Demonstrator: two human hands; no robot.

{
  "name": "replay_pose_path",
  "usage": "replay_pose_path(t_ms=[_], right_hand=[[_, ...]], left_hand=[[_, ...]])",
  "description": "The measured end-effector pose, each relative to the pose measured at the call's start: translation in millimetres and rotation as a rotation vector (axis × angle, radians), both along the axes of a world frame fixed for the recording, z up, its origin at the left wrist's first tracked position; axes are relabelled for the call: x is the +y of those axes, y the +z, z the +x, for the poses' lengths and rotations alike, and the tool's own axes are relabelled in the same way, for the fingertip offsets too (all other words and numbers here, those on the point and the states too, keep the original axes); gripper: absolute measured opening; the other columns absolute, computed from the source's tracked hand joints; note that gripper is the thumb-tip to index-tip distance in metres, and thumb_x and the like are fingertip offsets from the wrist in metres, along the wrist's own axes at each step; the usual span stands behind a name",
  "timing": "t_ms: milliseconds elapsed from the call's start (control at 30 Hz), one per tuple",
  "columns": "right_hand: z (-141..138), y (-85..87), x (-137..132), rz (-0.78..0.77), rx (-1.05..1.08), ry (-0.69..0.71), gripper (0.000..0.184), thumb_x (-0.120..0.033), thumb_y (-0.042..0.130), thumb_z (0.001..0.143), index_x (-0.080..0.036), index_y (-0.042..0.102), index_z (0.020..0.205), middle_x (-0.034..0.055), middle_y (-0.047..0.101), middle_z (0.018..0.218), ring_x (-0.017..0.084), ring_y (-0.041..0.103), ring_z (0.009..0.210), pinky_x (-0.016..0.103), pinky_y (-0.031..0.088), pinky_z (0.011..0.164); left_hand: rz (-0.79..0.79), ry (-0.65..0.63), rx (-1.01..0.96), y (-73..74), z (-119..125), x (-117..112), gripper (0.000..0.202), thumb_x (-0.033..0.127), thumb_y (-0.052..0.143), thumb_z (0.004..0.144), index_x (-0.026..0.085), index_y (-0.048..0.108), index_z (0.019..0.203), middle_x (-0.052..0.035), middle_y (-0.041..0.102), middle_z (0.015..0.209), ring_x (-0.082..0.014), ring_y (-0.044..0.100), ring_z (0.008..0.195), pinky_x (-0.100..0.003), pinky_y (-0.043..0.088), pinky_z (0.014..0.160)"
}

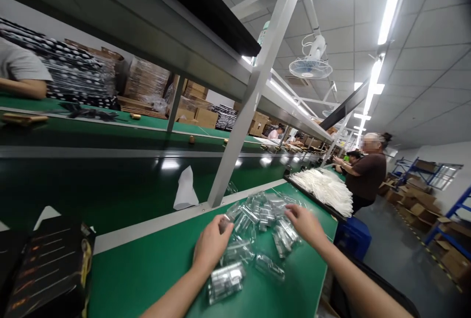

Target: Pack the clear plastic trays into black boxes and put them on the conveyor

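Observation:
Several clear plastic cases lie scattered in a pile on the green worktable. My left hand rests on the pile's left side, fingers curled round one clear case. My right hand reaches onto the pile's right side, fingers bent down onto the cases; what it grips is hidden. One more clear case lies close to my left wrist, and another case lies between my forearms.
A dark conveyor belt runs behind the table, with a white metal post rising from its edge. Black printed boxes sit at left. A tray of white items lies at right. A person stands farther along the line.

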State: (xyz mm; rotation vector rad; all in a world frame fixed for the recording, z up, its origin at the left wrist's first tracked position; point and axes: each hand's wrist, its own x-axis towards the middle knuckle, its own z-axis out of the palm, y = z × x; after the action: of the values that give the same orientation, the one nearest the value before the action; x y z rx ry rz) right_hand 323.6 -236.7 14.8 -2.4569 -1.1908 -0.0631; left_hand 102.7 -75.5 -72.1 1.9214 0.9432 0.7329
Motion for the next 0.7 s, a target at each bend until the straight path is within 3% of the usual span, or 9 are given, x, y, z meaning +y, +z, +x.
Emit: replay_pose_path(t_ms=[67, 133, 233, 333, 433, 500, 533, 633, 700], right_hand=[[4, 17.0, 37, -0.015, -0.028, 0.06, 0.026, -0.035, 0.052, 0.092, -0.019, 0.057, 0.112, 0.0064, 0.059, 0.113, 0.02, 0.058, 0.097, 0.042, 0.048, 0.085], [5, 23.4, 81, -0.05, -0.038, 0.124, 0.025, -0.034, 0.053, 0.092, -0.019, 0.057, 0.111, 0.0065, 0.059, 0.114, 0.02, 0.058, 0.098, 0.042, 0.048, 0.086], [5, 14.4, 146, -0.112, -0.016, 0.211, 0.025, -0.033, 0.056, 0.09, -0.018, 0.057, 0.11, 0.0065, 0.058, 0.114, 0.021, 0.058, 0.098, 0.042, 0.049, 0.085], [7, -6.8, 198, -0.124, 0.043, 0.274, 0.026, -0.032, 0.057, 0.09, -0.017, 0.057, 0.111, 0.0068, 0.058, 0.114, 0.02, 0.059, 0.096, 0.042, 0.05, 0.082], [10, -29.5, 230, -0.057, 0.123, 0.332, 0.027, -0.032, 0.056, 0.091, -0.016, 0.056, 0.112, 0.0058, 0.058, 0.112, 0.021, 0.06, 0.095, 0.04, 0.051, 0.08], [15, -38.8, 245, 0.01, 0.178, 0.368, 0.027, -0.033, 0.056, 0.09, -0.016, 0.056, 0.112, 0.005, 0.058, 0.111, 0.022, 0.06, 0.095, 0.039, 0.051, 0.079], [18, -39.8, 251, 0.038, 0.204, 0.384, 0.027, -0.032, 0.057, 0.09, -0.016, 0.056, 0.111, 0.0049, 0.058, 0.11, 0.022, 0.06, 0.095, 0.038, 0.051, 0.078], [36, -24.7, 259, 0.091, 0.277, 0.435, 0.027, -0.031, 0.058, 0.089, -0.017, 0.056, 0.112, 0.0058, 0.058, 0.11, 0.02, 0.06, 0.092, 0.039, 0.051, 0.078], [51, -2.4, 249, 0.129, 0.323, 0.474, 0.037, -0.026, 0.06, 0.087, -0.02, 0.051, 0.121, 0.006, 0.058, 0.108, 0.019, 0.06, 0.087, 0.039, 0.051, 0.077]], left_hand=[[-0.021, -0.01, 0.016, -1.2, 12, -9, 0.045, 0.046, 0.045, 0.079, 0.026, 0.049, 0.119, -0.0062, 0.065, 0.108, -0.0265, 0.059, 0.096, -0.033, 0.043, 0.075], [-0.032, -0.029, 0.016, -1.3, 21, -20, 0.058, 0.042, 0.051, 0.076, 0.029, 0.039, 0.131, -0.0038, 0.061, 0.117, -0.0268, 0.056, 0.106, -0.035, 0.042, 0.084], [-0.077, -0.117, 0.02, 3.7, 22, -33, 0.073, 0.041, 0.059, 0.07, 0.031, 0.034, 0.137, -0.0022, 0.05, 0.134, -0.0287, 0.042, 0.124, -0.039, 0.034, 0.101], [-0.077, -0.164, -0.02, 19.7, 1, -20, 0.058, 0.048, 0.054, 0.075, 0.029, 0.046, 0.13, -0.0017, 0.041, 0.142, -0.0268, 0.036, 0.13, -0.037, 0.031, 0.105], [0.007, 0.145, -0.026, 46.4, -25, 27, 0.042, 0.046, 0.04, 0.084, 0.024, 0.057, 0.117, -0.0038, 0.054, 0.13, -0.023, 0.051, 0.118, -0.031, 0.041, 0.097], [0.013, 0.407, 0.08, 63.1, -30, 73, 0.039, 0.039, 0.036, 0.087, 0.022, 0.057, 0.115, -0.0048, 0.061, 0.12, -0.0216, 0.058, 0.107, -0.029, 0.046, 0.089], [0.01, 0.48, 0.128, 68.7, -26, 96, 0.038, 0.036, 0.035, 0.089, 0.02, 0.055, 0.117, -0.0062, 0.062, 0.117, -0.0214, 0.059, 0.105, -0.03, 0.047, 0.087], [-0.002, 0.563, 0.26, 70.1, 8, 156, 0.034, 0.034, 0.045, 0.089, 0.014, 0.054, 0.116, -0.0094, 0.063, 0.11, -0.0214, 0.06, 0.101, -0.037, 0.048, 0.086], [0.003, 0.563, 0.337, 62.4, 38, 176, 0.033, 0.035, 0.053, 0.087, 0.013, 0.055, 0.112, -0.0087, 0.062, 0.108, -0.0203, 0.06, 0.096, -0.04, 0.049, 0.084]])
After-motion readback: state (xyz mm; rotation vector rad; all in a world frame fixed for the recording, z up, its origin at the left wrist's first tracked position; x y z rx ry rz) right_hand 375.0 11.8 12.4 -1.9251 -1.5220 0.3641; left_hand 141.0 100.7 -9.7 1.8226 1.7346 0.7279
